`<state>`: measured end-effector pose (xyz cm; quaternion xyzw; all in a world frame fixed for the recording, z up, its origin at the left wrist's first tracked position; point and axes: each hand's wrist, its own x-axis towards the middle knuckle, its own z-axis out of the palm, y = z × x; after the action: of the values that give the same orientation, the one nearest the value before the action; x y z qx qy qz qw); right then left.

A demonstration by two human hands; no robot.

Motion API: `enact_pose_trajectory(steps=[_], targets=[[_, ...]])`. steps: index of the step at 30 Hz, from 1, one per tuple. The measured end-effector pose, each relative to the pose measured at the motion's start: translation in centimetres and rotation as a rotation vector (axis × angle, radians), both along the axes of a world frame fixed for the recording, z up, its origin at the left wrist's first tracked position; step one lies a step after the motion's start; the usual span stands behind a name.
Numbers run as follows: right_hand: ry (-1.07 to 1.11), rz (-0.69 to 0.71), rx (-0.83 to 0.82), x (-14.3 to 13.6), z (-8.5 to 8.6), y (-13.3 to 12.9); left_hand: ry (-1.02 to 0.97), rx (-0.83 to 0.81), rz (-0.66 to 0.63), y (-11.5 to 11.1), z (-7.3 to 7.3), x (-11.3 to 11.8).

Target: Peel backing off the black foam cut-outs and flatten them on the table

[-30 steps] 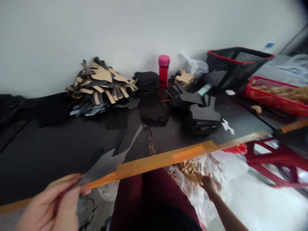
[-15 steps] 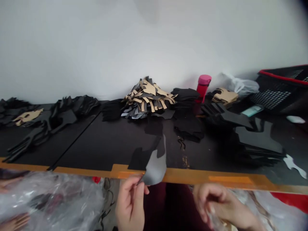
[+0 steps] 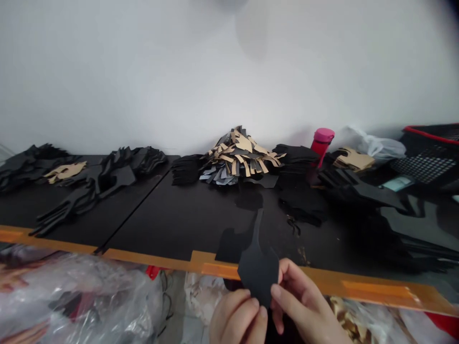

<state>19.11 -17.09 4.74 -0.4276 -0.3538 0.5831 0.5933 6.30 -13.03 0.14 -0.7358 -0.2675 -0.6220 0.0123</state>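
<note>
A thin, flat dark cut-out piece [image 3: 258, 270], with a wide body and a narrow strip pointing up, is held over the table's front edge. My left hand [image 3: 237, 317] is closed on its bottom edge, fingers curled. On its right edge, my right hand [image 3: 304, 306] pinches it between thumb and fingers. Behind it on the black table [image 3: 168, 224] lies a dark flat shape [image 3: 227, 243]. Further back rises a heap of tan, grey and black cut-outs [image 3: 240, 155], with black stacks [image 3: 186, 169] beside it.
Black cut-outs [image 3: 118, 167] and a tan piece [image 3: 66, 172] lie left. Right are more dark pieces [image 3: 412, 217], a pink bottle [image 3: 322, 143], a plastic bag [image 3: 382, 145] and a black basket [image 3: 430, 155]. Another person's hand [image 3: 16, 277] is by clear plastic [image 3: 118, 306] at lower left.
My right hand has come left from below the table edge and gripped the cut-out. The piece has turned, its dark face now showing. The view has shifted left.
</note>
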Motion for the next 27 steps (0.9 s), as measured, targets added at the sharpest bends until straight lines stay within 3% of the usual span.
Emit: enact_pose_trajectory(steps=[6, 11, 14, 17, 21, 24, 27], targets=[[-0.177, -0.201, -0.119, 0.5, -2.5, -0.2, 0.205, 0.008, -0.105, 1.5, -0.6, -0.3], [-0.256, -0.275, -0.099, 2.3, -4.2, -0.8, 0.156, -0.274, -0.094, 3.2, -0.9, -2.6], [-0.215, -0.28, -0.116, 3.5, -4.3, -1.0, 0.29, -0.416, 0.003, 4.3, -2.0, -3.0], [-0.208, -0.382, -0.136, 4.9, -4.0, -1.2, 0.515, -0.397, 0.085, 6.3, -3.6, -2.8], [-0.258, -0.512, -0.135, 6.8, -3.5, -1.4, 0.612, -0.361, 0.126, 8.2, -5.5, -2.2], [-0.282, -0.537, -0.129, 7.7, -3.5, -1.6, 0.626, -0.349, 0.131, 8.1, -5.8, -1.8], [-0.302, -0.548, -0.128, 8.3, -3.8, -1.7, 0.634, -0.342, 0.139, 7.7, -5.0, -1.5]])
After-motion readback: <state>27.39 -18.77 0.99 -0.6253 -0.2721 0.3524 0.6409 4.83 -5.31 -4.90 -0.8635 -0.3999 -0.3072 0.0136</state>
